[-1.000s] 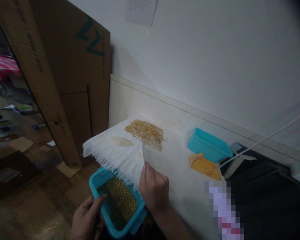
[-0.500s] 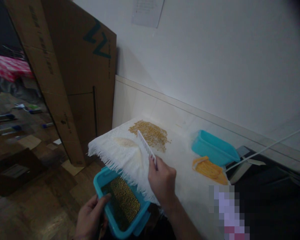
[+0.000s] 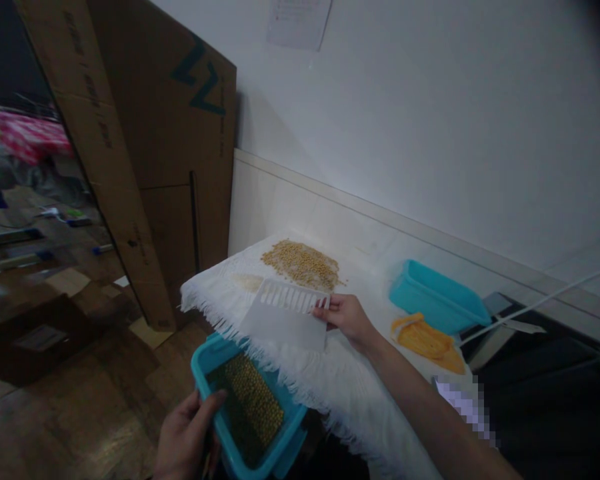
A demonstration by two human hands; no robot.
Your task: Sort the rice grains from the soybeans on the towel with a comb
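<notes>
My left hand grips the left rim of a turquoise plastic tub, thumb over the edge. Yellow beans lie inside that tub, which is held just below the table's fringed edge. Pinched in my right hand is a white slotted plastic plate, held by its right end with its broad face towards me. It is over the white fringed cloth. Behind the plate, a pile of yellow beans is spread on the cloth. A pale, powdery patch lies left of the pile.
A second turquoise tub stands at the table's right, with a folded orange cloth in front. A tall cardboard box rises at the left beside the table. A white cable crosses the right side. The wall runs behind.
My right hand has moved up and right, turning the slotted plate from edge-on to broad face towards me. My left hand keeps its hold on the tub.
</notes>
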